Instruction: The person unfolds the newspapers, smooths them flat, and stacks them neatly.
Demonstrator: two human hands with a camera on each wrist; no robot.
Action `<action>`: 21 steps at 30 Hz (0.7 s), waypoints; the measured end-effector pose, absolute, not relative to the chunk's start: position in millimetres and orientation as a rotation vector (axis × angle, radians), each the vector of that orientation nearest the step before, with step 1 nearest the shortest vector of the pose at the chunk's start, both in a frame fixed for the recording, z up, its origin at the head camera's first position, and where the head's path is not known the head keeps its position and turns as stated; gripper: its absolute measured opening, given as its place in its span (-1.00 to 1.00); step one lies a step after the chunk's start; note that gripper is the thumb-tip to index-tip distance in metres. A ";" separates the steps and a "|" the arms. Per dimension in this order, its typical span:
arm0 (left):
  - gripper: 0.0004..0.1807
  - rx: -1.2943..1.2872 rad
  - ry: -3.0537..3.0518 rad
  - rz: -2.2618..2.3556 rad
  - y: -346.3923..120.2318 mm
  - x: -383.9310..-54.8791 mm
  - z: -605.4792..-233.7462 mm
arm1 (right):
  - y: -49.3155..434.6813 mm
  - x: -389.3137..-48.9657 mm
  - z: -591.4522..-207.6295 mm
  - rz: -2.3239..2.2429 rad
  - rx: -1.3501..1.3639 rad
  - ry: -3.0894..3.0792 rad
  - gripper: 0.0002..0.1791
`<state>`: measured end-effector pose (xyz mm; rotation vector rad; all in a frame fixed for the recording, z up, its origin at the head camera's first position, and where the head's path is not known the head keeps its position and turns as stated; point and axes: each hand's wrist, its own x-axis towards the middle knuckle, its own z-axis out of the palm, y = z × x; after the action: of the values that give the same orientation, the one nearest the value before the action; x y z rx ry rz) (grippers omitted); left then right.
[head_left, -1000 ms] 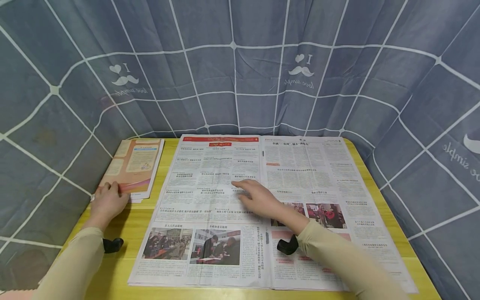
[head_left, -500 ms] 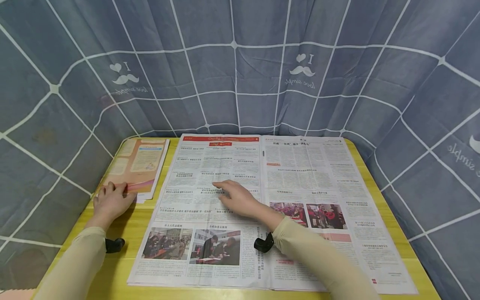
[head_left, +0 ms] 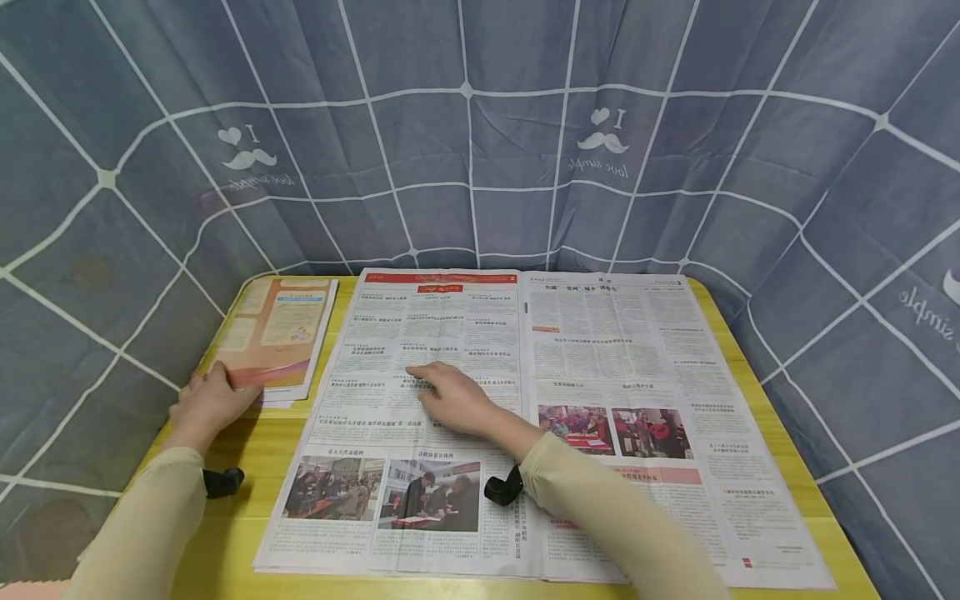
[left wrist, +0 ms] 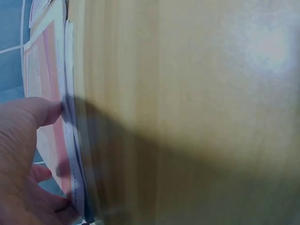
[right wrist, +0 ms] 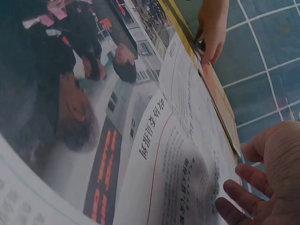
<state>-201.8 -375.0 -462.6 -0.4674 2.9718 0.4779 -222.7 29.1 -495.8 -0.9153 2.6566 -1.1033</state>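
Note:
My left hand (head_left: 210, 404) is at the near left corner of a stack of orange-pink booklets (head_left: 281, 333). Its thumb (left wrist: 51, 112) lies at the stack's near edge in the left wrist view, with bent fingers below; whether they pinch the stack is unclear. Part of the fingers is hidden in the head view. My right hand (head_left: 457, 400), holding nothing, is over the left page of a spread-out newspaper (head_left: 480, 333), its fingers pointing left. In the right wrist view its fingers (right wrist: 243, 197) are spread and slightly bent; contact with the paper cannot be made out.
The newspaper covers most of the yellow wood-grain table (head_left: 232, 542). A strip of tabletop separates it from the booklets. A blue-grey checked curtain (head_left: 510, 167) surrounds the table's back and sides. A black strap part (head_left: 502, 486) shows at the right wrist.
The right hand has moved left across the newspaper. The booklets shifted slightly right in the first half second; afterwards the left hand slid back to their left corner. The newspaper stays put.

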 end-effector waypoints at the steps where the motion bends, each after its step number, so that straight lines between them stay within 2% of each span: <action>1: -0.02 -0.481 2.966 0.477 -374.7 -201.8 -461.8 | 28.4 -222.5 -496.3 -1.101 -0.918 2.656 -0.48; 13: 0.22 -0.550 2.971 0.637 -380.7 -205.5 -453.7 | 24.5 -221.5 -496.1 -1.121 -0.911 2.648 -0.47; 15: 0.11 -0.503 2.978 0.666 -385.0 -205.3 -453.1 | 24.4 -221.5 -496.4 -1.121 -0.906 2.647 -0.47; 19: -0.31 -0.451 2.991 0.774 -391.1 -203.4 -451.8 | 23.9 -222.0 -497.8 -1.099 -0.892 2.648 -0.47; 21: -0.45 -0.483 2.982 0.874 -391.2 -202.5 -450.7 | 23.4 -222.7 -499.0 -1.084 -0.891 2.653 -0.47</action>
<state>-202.5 -391.2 -450.7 -0.4829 2.9818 0.8744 -222.7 23.4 -499.0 -0.8914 2.6527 -1.0838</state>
